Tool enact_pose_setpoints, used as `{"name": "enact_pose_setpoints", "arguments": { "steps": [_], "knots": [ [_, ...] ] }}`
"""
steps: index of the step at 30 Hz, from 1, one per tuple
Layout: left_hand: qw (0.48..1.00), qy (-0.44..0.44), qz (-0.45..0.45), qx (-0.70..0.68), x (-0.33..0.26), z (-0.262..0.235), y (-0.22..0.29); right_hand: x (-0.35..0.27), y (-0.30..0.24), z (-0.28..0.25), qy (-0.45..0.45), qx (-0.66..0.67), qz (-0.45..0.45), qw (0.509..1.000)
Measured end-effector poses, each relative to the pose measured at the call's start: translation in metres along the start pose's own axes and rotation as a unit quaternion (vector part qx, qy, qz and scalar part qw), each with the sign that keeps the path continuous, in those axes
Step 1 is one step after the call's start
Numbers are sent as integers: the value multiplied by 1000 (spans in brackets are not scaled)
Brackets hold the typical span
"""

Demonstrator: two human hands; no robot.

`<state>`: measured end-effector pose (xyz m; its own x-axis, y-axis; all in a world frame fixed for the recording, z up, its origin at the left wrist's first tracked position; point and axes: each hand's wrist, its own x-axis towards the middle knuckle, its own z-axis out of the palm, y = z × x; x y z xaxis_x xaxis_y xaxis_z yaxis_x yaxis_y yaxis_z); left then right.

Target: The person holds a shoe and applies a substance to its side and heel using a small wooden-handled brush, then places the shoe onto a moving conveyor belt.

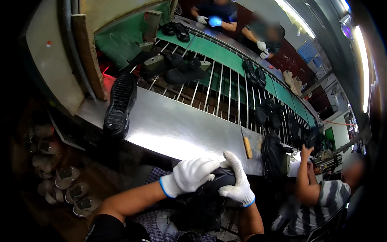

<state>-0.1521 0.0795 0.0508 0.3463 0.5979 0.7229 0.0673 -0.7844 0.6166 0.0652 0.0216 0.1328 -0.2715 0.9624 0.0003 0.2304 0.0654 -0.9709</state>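
A black shoe [205,193] is held over my lap between two white-gloved hands; its lower part blends into the dark. My left hand [188,176] lies curled over the shoe's upper left side, fingers bent toward its top. Around the right side, my right hand [238,182] has its thumb on the shoe and its fingers stretched along the far end. Just beyond, on the steel ledge [173,125], lies a tool with a yellow handle [247,147]. At the ledge's left end a black shoe sole [120,107] faces up.
Behind the ledge runs a roller conveyor [219,90] with green sheets and several black shoes [187,71]. Beige shoes [76,191] stand low at left. A seated co-worker [322,197] handles a shoe at right, beside a black shoe [274,155]. Two people [264,38] work across the line.
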Motion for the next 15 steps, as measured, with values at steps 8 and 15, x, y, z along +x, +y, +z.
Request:
{"name": "enact_pose_setpoints", "arguments": {
  "steps": [8, 15],
  "knots": [
    [932, -138, -239, -233, 37, -11, 23, 0, -25, -10, -40, -228, -54, 971],
    [981, -135, -114, 80, 3, 10, 19, 18, 8, -31, -139, -254, 58, 956]
  ]
}}
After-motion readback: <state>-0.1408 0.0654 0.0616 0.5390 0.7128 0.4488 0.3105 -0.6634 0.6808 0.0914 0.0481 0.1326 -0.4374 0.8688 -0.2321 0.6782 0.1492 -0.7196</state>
